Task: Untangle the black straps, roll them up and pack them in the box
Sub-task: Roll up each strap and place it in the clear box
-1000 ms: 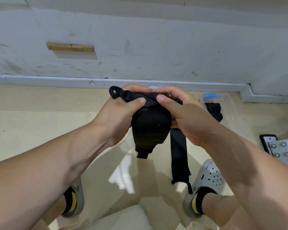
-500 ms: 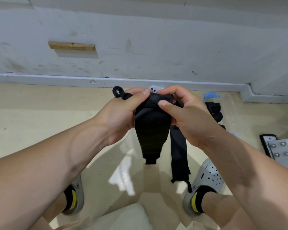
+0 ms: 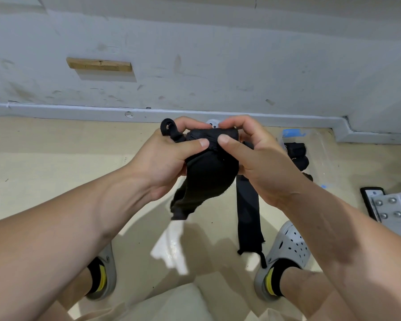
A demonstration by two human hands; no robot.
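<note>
The left hand (image 3: 169, 158) and right hand (image 3: 262, 163) both curl tight around a bunched black strap (image 3: 208, 172), held up over the shiny tan floor (image 3: 56, 158). Its loose ends hang down. A scuffed grey wall (image 3: 218, 54) stands behind. On the right, a clear box (image 3: 322, 144) on the floor holds rolled straps (image 3: 296, 151).
</note>
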